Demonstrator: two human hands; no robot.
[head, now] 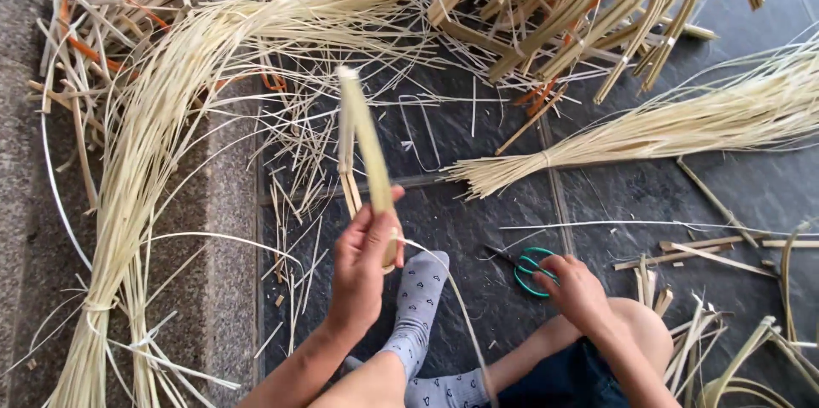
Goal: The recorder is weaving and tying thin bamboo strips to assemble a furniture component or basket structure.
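My left hand (363, 263) grips a bent piece of flat bamboo strip (363, 131), held upright so its folded top points away from me. A thin pale strand trails from it down past my grey patterned sock (418, 301). My right hand (573, 288) rests on the dark floor, fingers closing on the green handles of a pair of scissors (531, 270). My bare knee sits just below that hand.
A long tied bundle of thin bamboo strands (153, 160) curves along the left. Another tied bundle (665, 131) lies at right. Bent bamboo frames (580, 7) pile up at the top. Short offcuts (708, 250) scatter over the dark tiles (478, 220).
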